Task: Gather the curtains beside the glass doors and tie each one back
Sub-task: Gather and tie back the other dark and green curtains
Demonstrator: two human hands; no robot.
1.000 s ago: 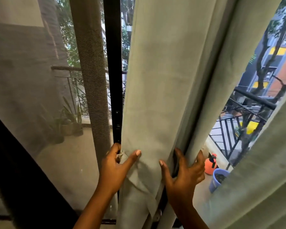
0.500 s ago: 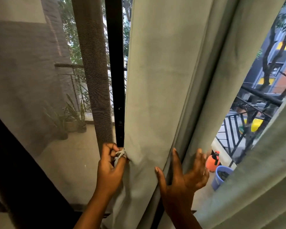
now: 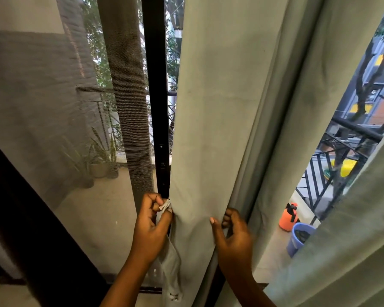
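A pale green curtain hangs gathered in front of the black door frame. At the curtain's left edge my left hand pinches the end of a matching fabric tie-back strip; the rest of the strip hangs down below the hand. My right hand grips the curtain's right folds, thumb in front and fingers curled behind the cloth. A second green curtain fills the lower right corner.
A sheer grey mesh curtain covers the glass on the left, with a bunched strip beside the frame. Outside are potted plants, a black railing, an orange sprayer and a blue pot.
My left hand closed from an open hold on the curtain edge to a pinch on the tie-back end. My right hand's spread fingers curled round the curtain's right folds.
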